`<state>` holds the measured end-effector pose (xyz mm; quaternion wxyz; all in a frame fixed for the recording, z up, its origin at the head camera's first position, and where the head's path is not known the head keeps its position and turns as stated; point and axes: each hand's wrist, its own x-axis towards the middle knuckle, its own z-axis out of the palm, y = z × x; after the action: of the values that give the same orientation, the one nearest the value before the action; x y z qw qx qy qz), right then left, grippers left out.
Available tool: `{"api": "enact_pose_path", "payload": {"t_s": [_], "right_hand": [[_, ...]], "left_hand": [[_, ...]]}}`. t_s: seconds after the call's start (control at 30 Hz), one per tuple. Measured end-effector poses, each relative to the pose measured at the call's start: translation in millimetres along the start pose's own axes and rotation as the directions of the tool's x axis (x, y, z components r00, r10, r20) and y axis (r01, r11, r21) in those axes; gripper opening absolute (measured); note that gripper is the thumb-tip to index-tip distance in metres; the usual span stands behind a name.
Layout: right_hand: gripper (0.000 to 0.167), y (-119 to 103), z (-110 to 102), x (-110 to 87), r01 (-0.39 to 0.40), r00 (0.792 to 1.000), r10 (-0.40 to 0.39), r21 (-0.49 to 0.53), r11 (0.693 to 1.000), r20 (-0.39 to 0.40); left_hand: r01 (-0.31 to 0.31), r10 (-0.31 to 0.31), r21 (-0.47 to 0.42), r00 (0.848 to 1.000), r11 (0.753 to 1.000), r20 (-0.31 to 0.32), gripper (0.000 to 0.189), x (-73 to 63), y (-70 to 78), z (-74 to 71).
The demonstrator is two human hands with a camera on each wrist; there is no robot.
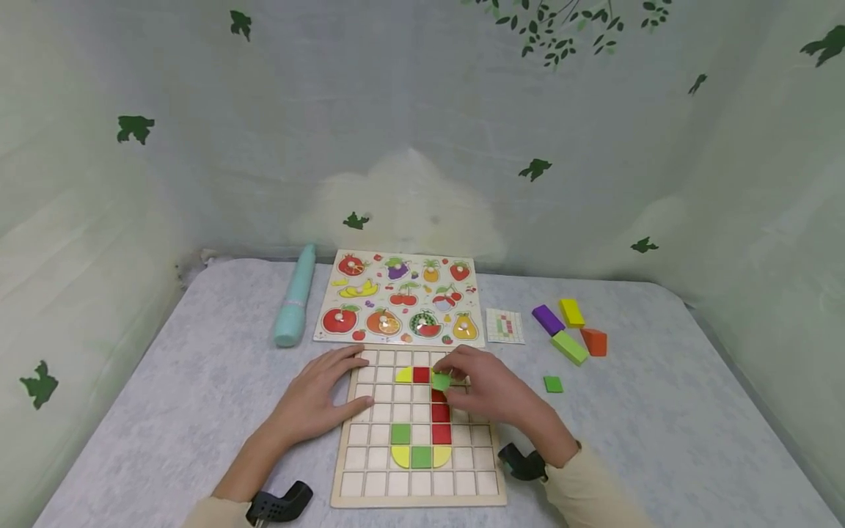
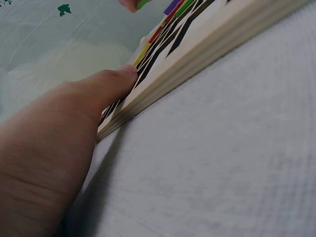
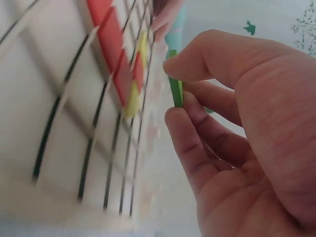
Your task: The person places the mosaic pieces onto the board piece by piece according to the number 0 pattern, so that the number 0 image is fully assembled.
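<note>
My right hand (image 1: 485, 385) pinches a green square tile (image 1: 441, 381) above the upper part of a wooden grid board (image 1: 337, 501). In the right wrist view the green tile (image 3: 176, 89) is edge-on between thumb and fingers, apart from the board. My left hand (image 1: 317, 400) rests on the board's left edge, fingers spread; its thumb (image 2: 116, 84) lies on the frame in the left wrist view. Set in the grid are red tiles (image 1: 441, 414), green tiles (image 1: 400, 434) and yellow rounded tiles (image 1: 400, 457). Part of the red column's top is hidden by the right hand.
Behind the board lies a fruit puzzle (image 1: 379, 293), with a light-blue tapered object (image 1: 293, 315) to its left. On the right are a small pattern card (image 1: 505, 326), purple (image 1: 548, 320), yellow (image 1: 571, 313), green (image 1: 569, 347) and orange (image 1: 595, 342) blocks, and a loose green tile (image 1: 553, 384).
</note>
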<state>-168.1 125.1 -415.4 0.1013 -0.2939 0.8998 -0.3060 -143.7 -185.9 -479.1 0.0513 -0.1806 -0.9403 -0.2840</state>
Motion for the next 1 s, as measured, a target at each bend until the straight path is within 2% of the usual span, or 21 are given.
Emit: {"api": "enact_pose_path", "payload": {"t_s": [0.4, 0.6, 1.0], "right_hand": [[0.027, -12.1, 28.0, 11.8, 0.072, 0.995, -0.071, -0.027, 0.997, 0.069], [0.019, -15.1, 37.7, 14.2, 0.185, 0.977, -0.174, -0.088, 0.979, 0.119], [0.019, -17.5, 34.7, 11.9, 0.246, 0.961, -0.222, -0.137, 0.96, 0.165]], "left_hand": [[0.017, -0.017, 0.012, 1.0, 1.0, 0.002, 0.061, -2.5, 1.9, 1.7], [0.01, -0.01, 0.009, 1.0, 1.0, 0.003, 0.061, -1.4, 1.4, -1.3], [0.0, 0.0, 0.005, 1.0, 1.0, -0.006, 0.061, -0.8, 3.3, -1.5]]}}
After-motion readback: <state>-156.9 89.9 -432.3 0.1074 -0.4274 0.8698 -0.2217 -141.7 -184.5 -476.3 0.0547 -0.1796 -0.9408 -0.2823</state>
